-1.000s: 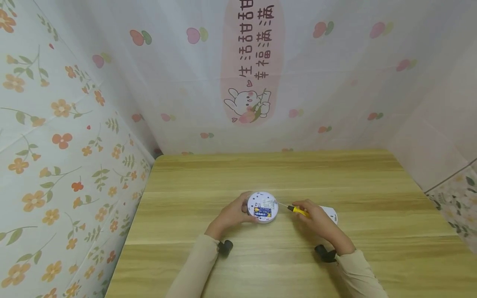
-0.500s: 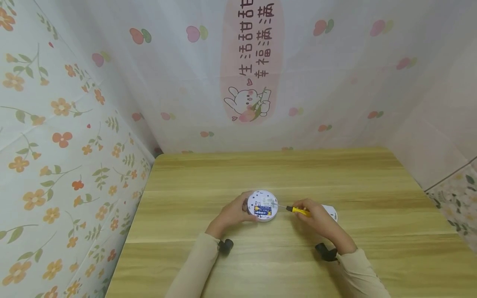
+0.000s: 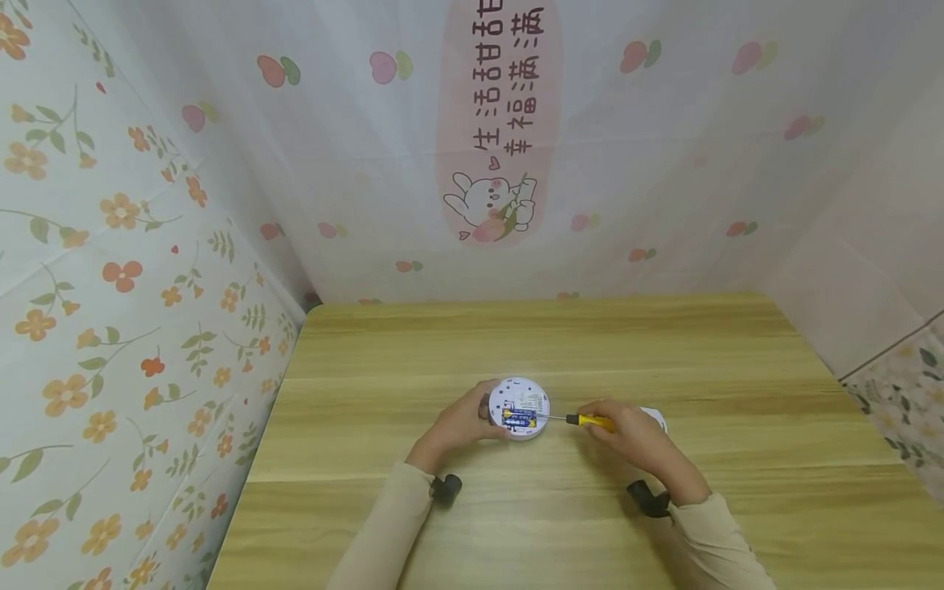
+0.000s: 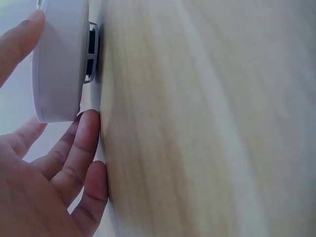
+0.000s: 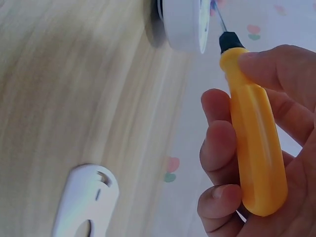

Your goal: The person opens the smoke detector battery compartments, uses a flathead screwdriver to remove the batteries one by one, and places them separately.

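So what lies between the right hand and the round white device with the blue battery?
Only the thin metal shaft of the yellow-handled screwdriver, which the right hand grips, reaching to the round white device. The head view shows this.

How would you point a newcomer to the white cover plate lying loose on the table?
Start at the wooden table, then find the right hand gripping the yellow screwdriver. The cover plate lies flat just behind that hand; unlike the round white device, it is thin, slotted and holds no batteries.
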`<state>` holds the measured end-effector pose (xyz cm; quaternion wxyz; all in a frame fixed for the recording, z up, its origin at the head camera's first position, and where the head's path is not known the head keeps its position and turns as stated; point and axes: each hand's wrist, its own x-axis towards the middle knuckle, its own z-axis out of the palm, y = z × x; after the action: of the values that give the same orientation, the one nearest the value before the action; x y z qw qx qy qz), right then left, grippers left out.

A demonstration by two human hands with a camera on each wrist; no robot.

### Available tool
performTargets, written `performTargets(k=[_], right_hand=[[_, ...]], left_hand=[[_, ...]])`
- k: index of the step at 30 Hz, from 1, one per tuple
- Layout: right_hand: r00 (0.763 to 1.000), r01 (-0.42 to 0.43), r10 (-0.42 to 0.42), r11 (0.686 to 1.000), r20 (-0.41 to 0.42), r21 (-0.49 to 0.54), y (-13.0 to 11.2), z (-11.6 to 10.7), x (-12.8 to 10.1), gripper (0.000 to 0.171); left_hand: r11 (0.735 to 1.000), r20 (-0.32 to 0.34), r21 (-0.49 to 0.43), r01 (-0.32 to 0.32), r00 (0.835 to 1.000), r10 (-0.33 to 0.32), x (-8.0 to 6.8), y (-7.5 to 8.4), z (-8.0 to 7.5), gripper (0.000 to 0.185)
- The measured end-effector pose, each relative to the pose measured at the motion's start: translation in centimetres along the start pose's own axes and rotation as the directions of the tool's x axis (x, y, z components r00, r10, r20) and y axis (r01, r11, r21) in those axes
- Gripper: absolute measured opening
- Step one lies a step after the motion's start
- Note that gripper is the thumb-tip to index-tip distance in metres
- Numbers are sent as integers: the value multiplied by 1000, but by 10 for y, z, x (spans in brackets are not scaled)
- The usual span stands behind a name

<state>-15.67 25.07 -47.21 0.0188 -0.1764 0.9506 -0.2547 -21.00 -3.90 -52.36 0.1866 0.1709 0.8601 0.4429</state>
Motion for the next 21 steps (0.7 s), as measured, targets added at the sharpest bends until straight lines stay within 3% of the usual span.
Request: performTargets(k=[14,21], right_hand=[[998,31,-23,988,54,-151,-11,-14,7,19],[994,13,0,993,107,-116,-16,-20,13,20]], left_hand=[[999,-2,-23,-41,999,41,0,-4,1,94],[1000,5,-15,-27,1000,27,0,-3,1,95]])
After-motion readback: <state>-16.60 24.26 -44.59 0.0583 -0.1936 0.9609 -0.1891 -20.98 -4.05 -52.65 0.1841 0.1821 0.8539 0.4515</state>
